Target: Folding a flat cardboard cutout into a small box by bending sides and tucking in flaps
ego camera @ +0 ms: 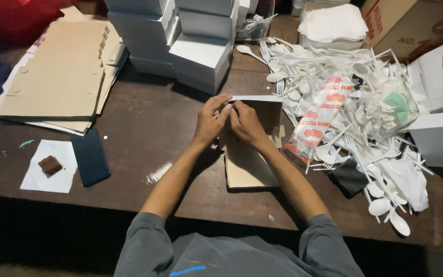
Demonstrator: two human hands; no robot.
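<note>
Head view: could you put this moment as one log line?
left hand: pinching box flap | right hand: pinching same flap | cardboard box: half-folded on table | plastic cutlery pile: to the right

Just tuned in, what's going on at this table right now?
A person is folding a cardboard box at the middle of the table. Both hands pinch its raised top edge: left hand, right hand. Flat box blanks lie to the left, finished white boxes are stacked behind, and a heap of white plastic cutlery fills the right side. A dark phone and a brownie on a napkin sit at the left.
</note>
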